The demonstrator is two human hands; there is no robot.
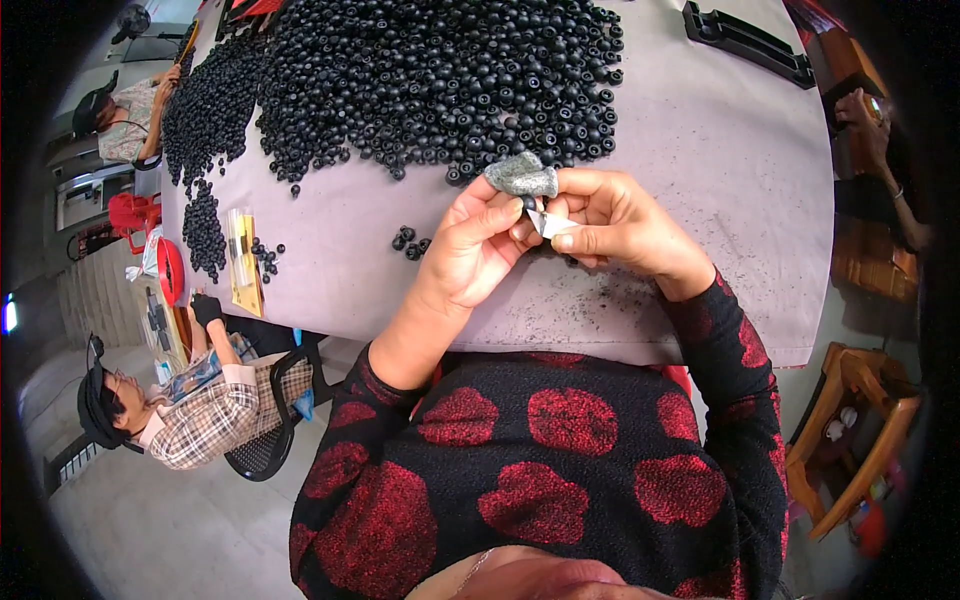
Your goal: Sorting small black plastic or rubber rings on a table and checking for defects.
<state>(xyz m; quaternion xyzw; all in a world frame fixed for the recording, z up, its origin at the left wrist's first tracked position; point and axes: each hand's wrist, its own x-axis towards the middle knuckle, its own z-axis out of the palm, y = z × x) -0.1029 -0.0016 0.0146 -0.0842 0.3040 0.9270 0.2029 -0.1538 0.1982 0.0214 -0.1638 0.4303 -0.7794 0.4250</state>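
My left hand (462, 248) is closed, pinching a small round black piece (529, 202) between thumb and fingers. A grey cloth cover (522, 177) sits over its index fingertip, just above the piece. From the other side, my right hand (632, 222) grips a small pale blade-like strip (552, 225) between thumb and fingers. The strip's dark pointed end meets or nearly touches the black piece; I cannot tell which. Both hands are close together above the near part of the table (760, 200). Several loose black pieces (408, 243) lie beside my left wrist.
A big heap of black round pieces with holes (440, 85) covers the far side. Another heap (212, 105) lies at left, near a yellow-and-clear strip (243, 262). A black bracket (748, 43) lies far right. Co-workers sit along the left; a wooden stool (850, 435) stands right.
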